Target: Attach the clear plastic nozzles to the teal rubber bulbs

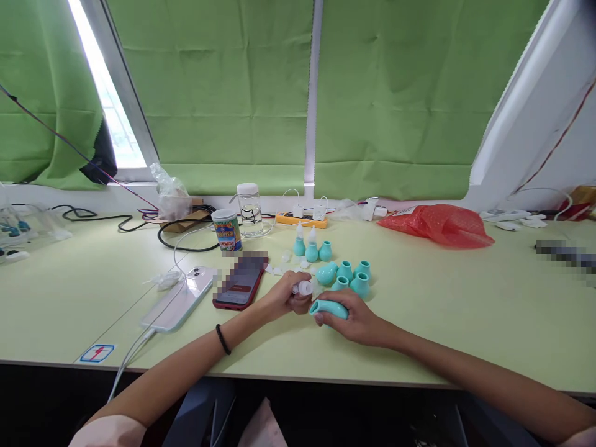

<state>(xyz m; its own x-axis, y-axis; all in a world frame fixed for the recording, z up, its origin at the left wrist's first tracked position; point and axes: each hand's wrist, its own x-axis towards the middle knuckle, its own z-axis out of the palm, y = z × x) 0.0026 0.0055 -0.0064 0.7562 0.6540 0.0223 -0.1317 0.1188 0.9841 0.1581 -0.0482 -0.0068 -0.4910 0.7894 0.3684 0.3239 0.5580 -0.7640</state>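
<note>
My left hand (pixel 292 294) is closed on a small translucent plastic nozzle piece (pixel 305 287), its round end facing me. Close beside it, my right hand (pixel 356 316) grips a teal rubber bulb (pixel 329 308), squeezed flat, with its open mouth pointing left toward the nozzle piece. The two parts are apart. Just beyond my hands several teal bulbs (pixel 360 285) stand mouth up, and one bulb (pixel 326 273) lies on its side. Farther back are two bulbs fitted with clear pointed tips (pixel 311 243) and a bare bulb (pixel 325 251). Small translucent pieces (pixel 278 270) lie scattered left of them.
On the left lie a dark-red-cased phone (pixel 239 282) and a pale phone (pixel 181 299) with a white cable. Behind them stand a printed tub (pixel 226 231) and a clear jar (pixel 250 211). An orange power strip (pixel 301 220) and a red plastic bag (pixel 435 225) lie at the back.
</note>
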